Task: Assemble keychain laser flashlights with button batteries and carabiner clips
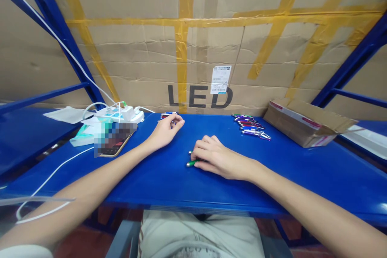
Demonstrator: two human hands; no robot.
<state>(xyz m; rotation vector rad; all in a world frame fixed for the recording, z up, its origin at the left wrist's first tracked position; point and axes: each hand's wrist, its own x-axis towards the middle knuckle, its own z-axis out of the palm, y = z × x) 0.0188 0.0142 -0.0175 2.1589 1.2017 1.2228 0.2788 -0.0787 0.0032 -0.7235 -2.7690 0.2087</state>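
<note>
My right hand (216, 157) rests low over the middle of the blue table, its fingers curled round a green pen (191, 164) with a silver tip. The tip of a second green pen (190, 152) pokes out beside the fingers; the rest is under the hand. Toward the back, my left hand (165, 130) is closed with bent fingers. What it holds, if anything, is hidden. Just behind it lie some pens (169, 113), partly covered by the hand. Several pens in purple, red and blue (249, 123) lie in a row at the back right.
An open cardboard box (305, 123) stands at the right. On the left are a phone (119, 145), a white power strip (133, 117) with cables and a white-and-green packet (86, 134). A large cardboard sheet (145, 56) closes off the back, between blue metal posts.
</note>
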